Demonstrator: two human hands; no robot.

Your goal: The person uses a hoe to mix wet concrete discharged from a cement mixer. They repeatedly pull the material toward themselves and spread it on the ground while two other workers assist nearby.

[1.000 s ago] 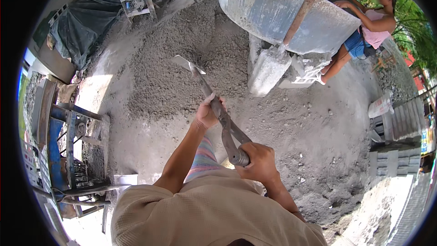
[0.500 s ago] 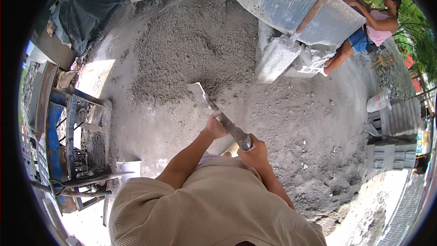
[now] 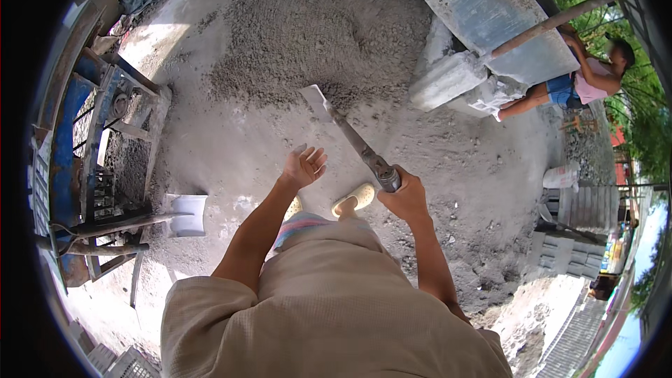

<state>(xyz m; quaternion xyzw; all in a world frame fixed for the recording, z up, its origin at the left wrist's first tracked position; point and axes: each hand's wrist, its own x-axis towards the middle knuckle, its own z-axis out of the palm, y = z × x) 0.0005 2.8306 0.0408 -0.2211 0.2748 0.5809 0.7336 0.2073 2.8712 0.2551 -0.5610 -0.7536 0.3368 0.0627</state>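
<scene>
At the centre of the frame, the person's right hand point(image 3: 404, 196) alone grips the butt end of the shovel point(image 3: 353, 138), its fingers wrapped shut around the handle, while the left hand point(image 3: 303, 166) has come off the shaft and hangs open beside it, palm up and fingers spread, touching nothing. That is the change: a second ago both hands were clamped on the handle, the left one well forward along the shaft, and half a second ago they were still close together on it. Now the shovel runs from the right hand up and to the left, its pale blade resting at the lower edge of the grey sand pile point(image 3: 315, 35) in the upper middle of the frame. With only one hand on it, the tool looks parked or being re-gripped rather than driven, judging from the loose left hand. Compared with the earlier frame the view has also tipped lower, showing the person's pale sandals point(image 3: 355, 198) just below the handle. A second shovel point(image 3: 183, 214) lies at lower left near the blue block machine point(image 3: 77, 168).
</scene>
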